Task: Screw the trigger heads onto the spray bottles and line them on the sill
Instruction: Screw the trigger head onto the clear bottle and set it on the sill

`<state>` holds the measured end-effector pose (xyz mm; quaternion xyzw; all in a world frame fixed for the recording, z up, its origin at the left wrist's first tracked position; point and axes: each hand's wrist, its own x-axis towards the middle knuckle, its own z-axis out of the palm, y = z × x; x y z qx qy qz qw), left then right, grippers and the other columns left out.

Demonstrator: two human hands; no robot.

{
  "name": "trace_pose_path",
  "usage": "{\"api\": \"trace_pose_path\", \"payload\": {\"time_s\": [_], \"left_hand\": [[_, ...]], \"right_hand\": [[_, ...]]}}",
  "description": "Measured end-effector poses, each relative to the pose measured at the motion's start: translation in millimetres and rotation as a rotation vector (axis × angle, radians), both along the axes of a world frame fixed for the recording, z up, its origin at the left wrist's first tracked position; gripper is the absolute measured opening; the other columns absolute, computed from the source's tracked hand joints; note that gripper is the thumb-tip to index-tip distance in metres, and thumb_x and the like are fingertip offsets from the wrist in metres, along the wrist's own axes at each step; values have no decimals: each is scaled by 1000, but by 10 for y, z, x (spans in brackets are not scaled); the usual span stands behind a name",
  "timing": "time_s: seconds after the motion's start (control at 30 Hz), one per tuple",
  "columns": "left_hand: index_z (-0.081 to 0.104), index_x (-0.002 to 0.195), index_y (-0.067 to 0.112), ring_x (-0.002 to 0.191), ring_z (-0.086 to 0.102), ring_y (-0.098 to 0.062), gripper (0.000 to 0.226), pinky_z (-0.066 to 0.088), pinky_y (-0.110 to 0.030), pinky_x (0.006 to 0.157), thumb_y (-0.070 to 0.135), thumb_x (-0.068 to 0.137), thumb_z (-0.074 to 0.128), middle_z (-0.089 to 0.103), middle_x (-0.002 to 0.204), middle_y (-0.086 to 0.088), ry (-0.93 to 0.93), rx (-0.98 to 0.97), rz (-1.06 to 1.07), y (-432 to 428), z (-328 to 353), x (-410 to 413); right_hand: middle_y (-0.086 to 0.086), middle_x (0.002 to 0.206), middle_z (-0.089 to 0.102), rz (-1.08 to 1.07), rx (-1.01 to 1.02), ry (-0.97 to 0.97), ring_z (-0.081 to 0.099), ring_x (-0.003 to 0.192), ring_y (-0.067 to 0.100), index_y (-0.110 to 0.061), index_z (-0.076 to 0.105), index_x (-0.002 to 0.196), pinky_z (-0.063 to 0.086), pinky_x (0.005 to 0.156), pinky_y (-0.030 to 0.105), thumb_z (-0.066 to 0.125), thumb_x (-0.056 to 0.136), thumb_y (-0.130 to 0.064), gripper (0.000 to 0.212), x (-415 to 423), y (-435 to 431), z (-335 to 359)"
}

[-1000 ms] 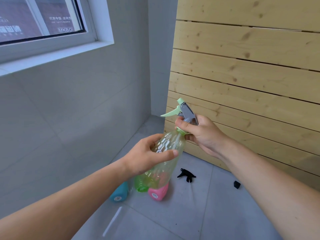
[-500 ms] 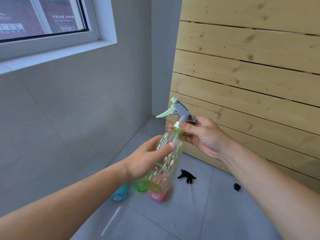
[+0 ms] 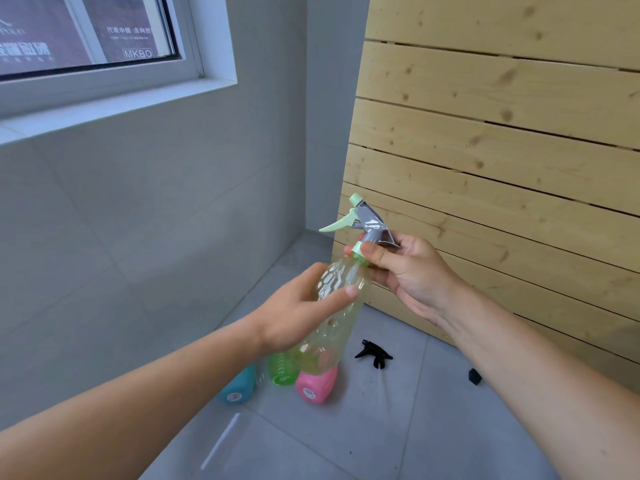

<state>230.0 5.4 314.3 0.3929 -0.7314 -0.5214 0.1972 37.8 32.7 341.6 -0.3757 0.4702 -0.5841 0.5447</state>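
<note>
I hold a clear greenish spray bottle (image 3: 332, 327) tilted in mid-air. My left hand (image 3: 298, 317) wraps its upper body. My right hand (image 3: 412, 271) pinches the pale green collar under the grey and green trigger head (image 3: 367, 220), which sits on the bottle's neck. On the floor below lie a blue bottle (image 3: 239, 384), a green bottle (image 3: 280, 370) and a pink bottle (image 3: 317, 384). A loose black trigger head (image 3: 374, 353) lies to their right. The white window sill (image 3: 114, 105) runs along the upper left.
A pale wooden slatted panel (image 3: 502, 140) leans against the wall on the right. A small black piece (image 3: 475, 376) lies on the grey floor tiles near my right forearm. Grey tiled wall (image 3: 138, 216) stands below the sill.
The bottle has swung more upright and its trigger head has risen a little. My right hand's fingers have shifted around the collar. My left hand keeps its hold.
</note>
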Motion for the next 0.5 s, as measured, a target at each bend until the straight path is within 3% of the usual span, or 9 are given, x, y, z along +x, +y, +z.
{"api": "trace_pose_path", "payload": {"time_s": [0.07,0.17,0.27,0.33,0.5], "left_hand": [[65,116,33,98,69,-13,42,55,-37,95,62,86,60,72,106,-1,109,189,-49,-26,-3,45],[68,123,27,113,71,-22,53,53,-42,107,62,84,62,74,124,-9,146,261,-50,-41,-44,86],[65,122,12,93,66,-21,72,51,-57,103,70,79,64,70,102,-9,146,208,-35,-34,-48,79],[63,118,8,86,64,-19,77,54,-58,97,72,76,64,67,94,-5,138,157,-10,-50,-28,87],[63,95,29,73,61,-10,55,57,-46,83,79,74,57,64,78,15,18,-1,57,-139,-29,182]], "right_hand": [[14,94,75,19,-2,-41,69,103,30,-1,66,103,60,88,37,65,86,-3,17,-30,-10,8],[15,96,75,42,-11,-85,68,102,31,-1,63,111,60,83,35,65,84,-5,27,-48,-21,22],[17,97,74,41,-24,-67,69,100,31,2,63,113,60,78,32,64,87,-3,27,-20,-39,45],[18,97,72,28,-37,-48,70,98,30,2,63,113,61,78,33,63,88,-2,26,13,-66,38],[21,102,69,-3,-66,-35,71,99,28,12,55,121,61,78,34,66,83,-6,44,119,-151,4]]}}
